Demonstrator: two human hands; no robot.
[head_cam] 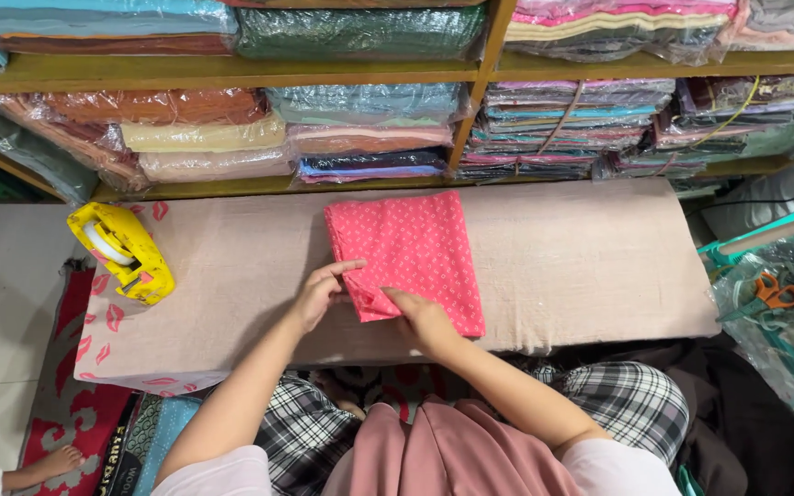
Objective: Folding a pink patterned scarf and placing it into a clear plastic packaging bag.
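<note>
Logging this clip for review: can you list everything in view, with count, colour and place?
Folded cloth: one, pink with small white dots, middle of the board.
Padded board: one, beige, in front of the person.
Tape dispenser: one, yellow, board's left end.
Wrapped fabric stacks: many, mixed colours, on wooden shelves behind.
Scissors: one pair, orange handles, far right.
Bare foot: another person's, bottom left.
Left hand: on the cloth's near left edge.
Right hand: on the cloth's near edge.

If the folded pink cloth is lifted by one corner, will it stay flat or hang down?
The folded pink cloth probably droops and unfolds: it looks thin and soft. It seems light, since fingertips of the left hand and right hand shift its edge. It likely drags, not slides, on the rough beige board.
</note>
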